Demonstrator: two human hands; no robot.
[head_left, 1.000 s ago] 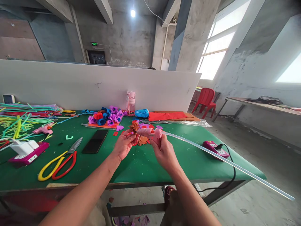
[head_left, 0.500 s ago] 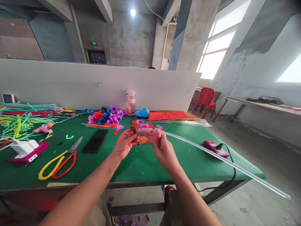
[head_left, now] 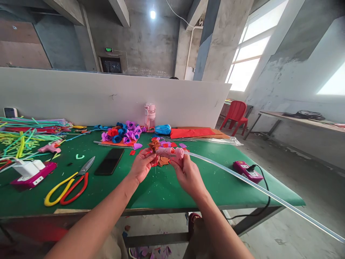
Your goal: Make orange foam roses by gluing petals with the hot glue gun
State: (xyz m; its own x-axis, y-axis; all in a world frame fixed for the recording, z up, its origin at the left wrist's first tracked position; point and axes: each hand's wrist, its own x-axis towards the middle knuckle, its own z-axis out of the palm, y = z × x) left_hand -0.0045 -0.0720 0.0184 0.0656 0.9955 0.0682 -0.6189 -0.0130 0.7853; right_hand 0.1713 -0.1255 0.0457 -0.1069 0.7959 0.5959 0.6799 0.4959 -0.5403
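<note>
My left hand (head_left: 142, 166) pinches a brown paper flower (head_left: 154, 145) by its base, with a thin wire hanging below. In my right hand (head_left: 189, 173) is a pink glue gun (head_left: 170, 152), its nozzle pointing left against the underside of the flower. A long clear glue stick (head_left: 242, 173) runs out of the gun's back to the right. Brown paper petals (head_left: 163, 161) lie beneath the gun, and purple and red petals are scattered behind it.
Scissors (head_left: 78, 180), a black phone (head_left: 110, 162) and finished flowers (head_left: 122, 133) lie left on the green table (head_left: 161, 194). A pink bottle (head_left: 150, 117) stands behind. Power strips (head_left: 247, 171) sit on both sides; colored stems (head_left: 32, 126) are far left.
The far end of the glue stick has swung outward, past the right edge of the picture. Both hands and the flower have hardly moved.
</note>
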